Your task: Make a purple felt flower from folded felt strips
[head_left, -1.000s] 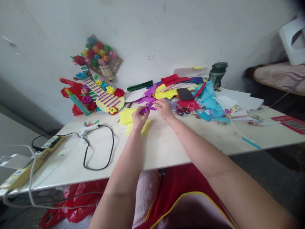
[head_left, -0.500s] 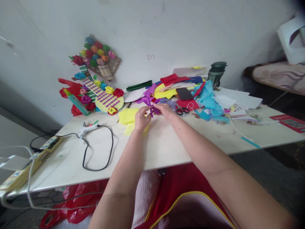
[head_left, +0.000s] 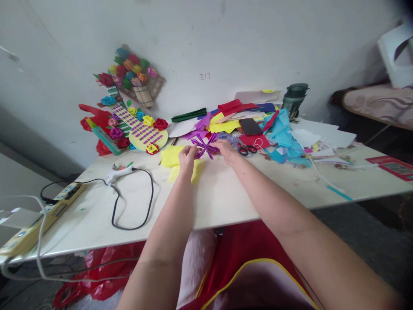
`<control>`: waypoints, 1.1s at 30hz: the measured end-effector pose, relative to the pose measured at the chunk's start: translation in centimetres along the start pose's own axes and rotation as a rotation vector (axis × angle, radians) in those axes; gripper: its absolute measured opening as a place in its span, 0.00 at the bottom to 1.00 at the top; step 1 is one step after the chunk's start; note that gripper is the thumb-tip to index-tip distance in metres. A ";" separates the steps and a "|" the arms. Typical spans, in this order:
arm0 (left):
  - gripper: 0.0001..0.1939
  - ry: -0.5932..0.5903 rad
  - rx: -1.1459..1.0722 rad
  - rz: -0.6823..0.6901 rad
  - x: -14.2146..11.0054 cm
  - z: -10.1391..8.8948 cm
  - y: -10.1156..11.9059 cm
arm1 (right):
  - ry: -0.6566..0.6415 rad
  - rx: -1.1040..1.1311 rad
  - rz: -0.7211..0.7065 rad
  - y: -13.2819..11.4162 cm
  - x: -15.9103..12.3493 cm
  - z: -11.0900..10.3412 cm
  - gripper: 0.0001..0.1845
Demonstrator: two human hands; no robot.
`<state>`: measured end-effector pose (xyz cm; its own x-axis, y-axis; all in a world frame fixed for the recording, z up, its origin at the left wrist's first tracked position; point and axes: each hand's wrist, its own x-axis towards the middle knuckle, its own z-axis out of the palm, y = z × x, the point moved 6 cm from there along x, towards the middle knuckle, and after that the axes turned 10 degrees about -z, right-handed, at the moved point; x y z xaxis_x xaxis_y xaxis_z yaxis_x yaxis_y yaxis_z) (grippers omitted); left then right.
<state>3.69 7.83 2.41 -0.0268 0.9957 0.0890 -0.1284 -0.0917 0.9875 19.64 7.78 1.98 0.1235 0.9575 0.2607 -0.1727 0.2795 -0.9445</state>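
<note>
A purple folded-paper piece (head_left: 206,146) is stretched between the person's two hands, over the middle of the bench (head_left: 226,193) and just to the right of some yellow paper (head_left: 169,157). The left hand (head_left: 187,158) pinches its left side between thumb and fingers; the right hand (head_left: 226,150) appears to pinch the right side, though its fingertips are partly hidden. Whether the piece touches the bench cannot be told.

As far as shaping goes, the piece looks well advanced: several narrow, pleated arms spread from a gathered middle, giving it a star-like form. What fastens that middle is too small to make out. The arms look slim and somewhat uneven, so the spreading seems only partly done, and the piece is not yet joined to anything else.

Finished work is already present to the left: a yellow guitar-shaped model (head_left: 148,137) trimmed with paper roses, and behind it a bouquet of paper flowers (head_left: 130,69) against the wall. The glue gun (head_left: 118,174) lies apart from the hands, its cord looped on the bench. Scissors (head_left: 248,150) lie beyond the right hand, also out of use. Purple paper (head_left: 204,122) behind the hands and the yellow paper appear to be unworked stock.
</note>
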 end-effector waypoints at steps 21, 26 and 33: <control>0.19 -0.186 -0.013 -0.218 0.4 0.3 -2.2 | -0.030 -0.178 -0.131 -0.3 0.4 -0.1 0.09; 0.17 -0.210 -0.065 -0.225 0.2 0.5 -2.1 | 0.051 -0.184 -0.119 -0.4 0.5 -0.8 0.07; 0.16 -0.233 -0.061 -0.222 0.3 0.5 -2.3 | 0.088 -0.156 -0.092 -0.7 0.3 -0.6 0.03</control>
<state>4.44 8.36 0.25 0.2356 0.9674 -0.0931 -0.1654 0.1344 0.9770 20.39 7.82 2.57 0.2175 0.9165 0.3357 -0.0036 0.3447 -0.9387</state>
